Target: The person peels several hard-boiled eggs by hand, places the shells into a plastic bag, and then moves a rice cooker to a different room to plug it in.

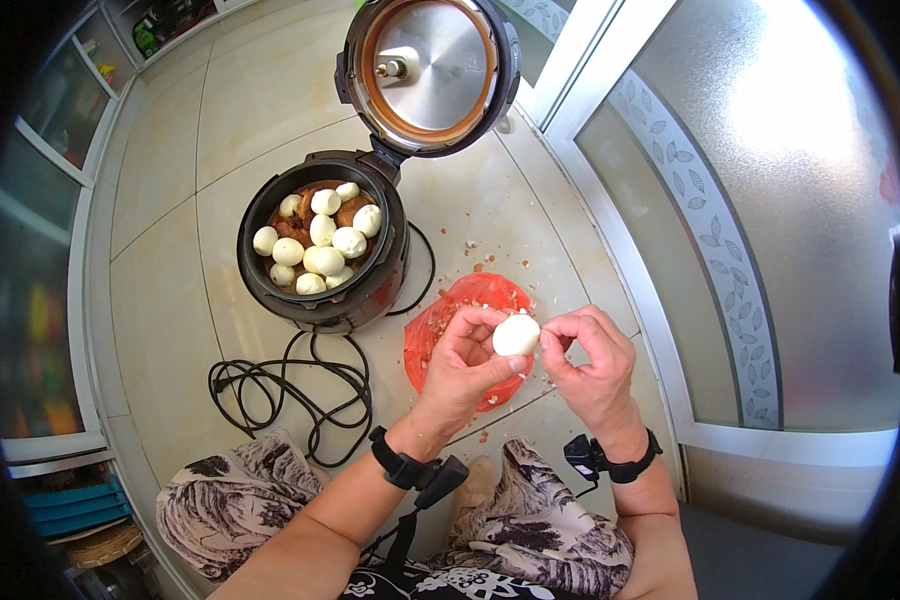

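Between the fingers and thumb of my left hand (pixel 465 360) is a peeled boiled egg (pixel 516 335). The thumb and forefinger of my right hand (pixel 589 360) are pinched together at the egg's right side; whether a bit of shell or membrane is between them cannot be told. Below both hands lies a red plastic bag (pixel 429 341) with eggshell pieces on it. To the upper left stands an electric pressure cooker (pixel 330 311), holding several peeled eggs (pixel 288 252) on brown food in dark liquid. Its hinged lid (pixel 439 71) is raised.
A coiled black power cord (pixel 292 382) lies on the tiled floor (pixel 157 292) below the cooker. Shell bits are scattered around the bag. A frosted glass sliding door (pixel 645 247) runs along the right, and glass-fronted cabinets (pixel 41 217) line the left.
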The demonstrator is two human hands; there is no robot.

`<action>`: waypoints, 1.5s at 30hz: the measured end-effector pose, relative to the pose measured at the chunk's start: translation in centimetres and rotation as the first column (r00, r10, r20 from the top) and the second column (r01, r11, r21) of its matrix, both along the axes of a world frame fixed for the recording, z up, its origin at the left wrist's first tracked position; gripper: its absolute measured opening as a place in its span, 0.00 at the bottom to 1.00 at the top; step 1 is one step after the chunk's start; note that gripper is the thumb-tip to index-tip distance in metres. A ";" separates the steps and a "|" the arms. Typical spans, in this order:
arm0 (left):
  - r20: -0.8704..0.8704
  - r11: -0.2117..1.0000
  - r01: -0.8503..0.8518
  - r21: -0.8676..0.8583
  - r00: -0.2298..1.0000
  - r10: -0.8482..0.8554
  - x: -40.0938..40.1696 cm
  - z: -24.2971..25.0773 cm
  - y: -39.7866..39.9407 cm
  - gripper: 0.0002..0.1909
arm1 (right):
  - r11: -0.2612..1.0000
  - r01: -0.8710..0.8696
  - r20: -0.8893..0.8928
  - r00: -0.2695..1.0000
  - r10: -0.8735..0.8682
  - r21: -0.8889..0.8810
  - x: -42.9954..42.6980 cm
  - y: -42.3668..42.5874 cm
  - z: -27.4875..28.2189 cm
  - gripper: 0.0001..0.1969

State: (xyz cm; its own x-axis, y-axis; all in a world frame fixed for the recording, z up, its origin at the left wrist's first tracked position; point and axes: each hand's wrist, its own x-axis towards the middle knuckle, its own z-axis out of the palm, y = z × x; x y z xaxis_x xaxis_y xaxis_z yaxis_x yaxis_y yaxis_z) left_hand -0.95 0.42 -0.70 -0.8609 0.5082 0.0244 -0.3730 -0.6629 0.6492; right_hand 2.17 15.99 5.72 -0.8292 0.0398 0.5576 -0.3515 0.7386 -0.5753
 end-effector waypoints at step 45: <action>0.214 0.921 0.265 0.285 0.919 -0.331 -0.4 0.0 -0.9 0.21 | 0.977 0.006 0.101 0.995 0.016 -0.213 0.0 1.8 -0.3 0.06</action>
State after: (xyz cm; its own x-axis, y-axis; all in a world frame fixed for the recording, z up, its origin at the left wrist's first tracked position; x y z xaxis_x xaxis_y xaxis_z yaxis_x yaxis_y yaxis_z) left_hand -1.32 -0.44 -0.69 -0.6635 0.7480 -0.0165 -0.7077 -0.6204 0.3380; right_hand 2.14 17.77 5.44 -0.8814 0.1438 0.4499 -0.2867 0.5941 -0.7516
